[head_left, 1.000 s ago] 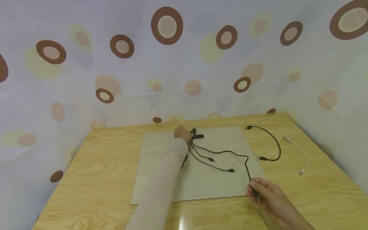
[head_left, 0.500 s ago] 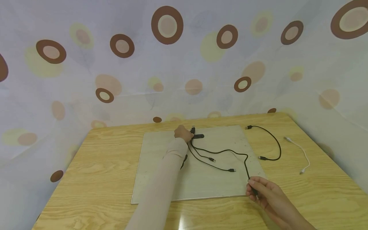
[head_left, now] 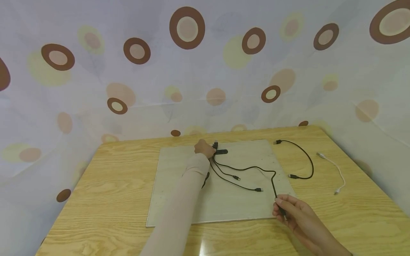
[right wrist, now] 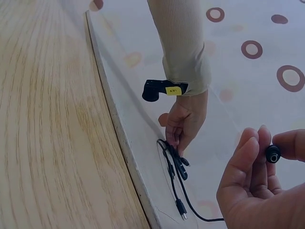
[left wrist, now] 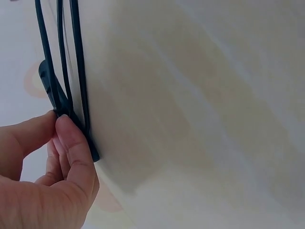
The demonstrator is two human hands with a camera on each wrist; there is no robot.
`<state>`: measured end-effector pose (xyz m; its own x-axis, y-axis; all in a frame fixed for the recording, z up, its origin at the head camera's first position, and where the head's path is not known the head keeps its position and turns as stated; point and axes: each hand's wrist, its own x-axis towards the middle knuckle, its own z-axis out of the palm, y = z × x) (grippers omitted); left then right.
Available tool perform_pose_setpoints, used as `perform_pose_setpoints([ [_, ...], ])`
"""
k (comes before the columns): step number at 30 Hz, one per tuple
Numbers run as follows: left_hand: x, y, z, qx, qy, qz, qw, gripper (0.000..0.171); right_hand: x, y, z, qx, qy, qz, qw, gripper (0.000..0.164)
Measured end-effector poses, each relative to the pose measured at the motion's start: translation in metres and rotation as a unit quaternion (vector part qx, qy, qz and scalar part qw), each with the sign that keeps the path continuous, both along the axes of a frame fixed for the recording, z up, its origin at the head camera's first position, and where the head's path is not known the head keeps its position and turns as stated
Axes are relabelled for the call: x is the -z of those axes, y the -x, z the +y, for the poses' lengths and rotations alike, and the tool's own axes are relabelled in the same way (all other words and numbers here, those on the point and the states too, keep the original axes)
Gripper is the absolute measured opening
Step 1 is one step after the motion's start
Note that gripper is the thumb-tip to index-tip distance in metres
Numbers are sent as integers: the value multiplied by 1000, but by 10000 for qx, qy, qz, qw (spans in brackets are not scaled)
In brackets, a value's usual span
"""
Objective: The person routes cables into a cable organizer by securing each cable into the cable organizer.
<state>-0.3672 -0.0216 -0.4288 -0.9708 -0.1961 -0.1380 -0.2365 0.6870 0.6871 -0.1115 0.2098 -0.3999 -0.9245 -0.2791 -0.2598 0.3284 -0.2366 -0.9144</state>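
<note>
My left hand [head_left: 204, 148] pinches black cables at a slim black bar [head_left: 221, 152] near the far edge of the pale board. In the left wrist view, thumb and fingertip meet where several black cables [left wrist: 62, 52] cross the dark bar [left wrist: 47, 78]. My right hand [head_left: 299, 220] pinches the end of the longest black cable [head_left: 253, 167] near the board's front right corner. Its round barrel plug [right wrist: 273, 154] pokes out between thumb and fingers in the right wrist view. Two shorter black leads, one with a USB-type plug [head_left: 258, 190], lie on the board [head_left: 224, 209].
On the wooden table [head_left: 105, 199], right of the board, a black cable [head_left: 311, 163] lies curved beside a short white cable [head_left: 337, 172]. A small black piece [head_left: 206, 179] shows beside the left sleeve [head_left: 179, 206]. Spotted cloth [head_left: 192, 78] hangs behind.
My right hand has shifted slightly up and left with the plug, and its cable has moved with it. A black plug beside my left hand tipped a little; the left hand stays in place.
</note>
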Motion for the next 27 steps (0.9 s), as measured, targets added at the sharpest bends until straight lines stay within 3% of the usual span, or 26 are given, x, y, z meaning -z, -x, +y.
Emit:
perform_pose_setpoints([
  [12,2,4,3,122,-3,38,9999,26,0,1,-1,-52,188,37,9998,13],
  [16,3,6,3,1,44,166,9999,25,-1,2,0,-33,138,50,9999,14],
  [27,-5,-8,1,-192,-319,39,9993,31,3,0,-1,-26,187,58,9998,12],
])
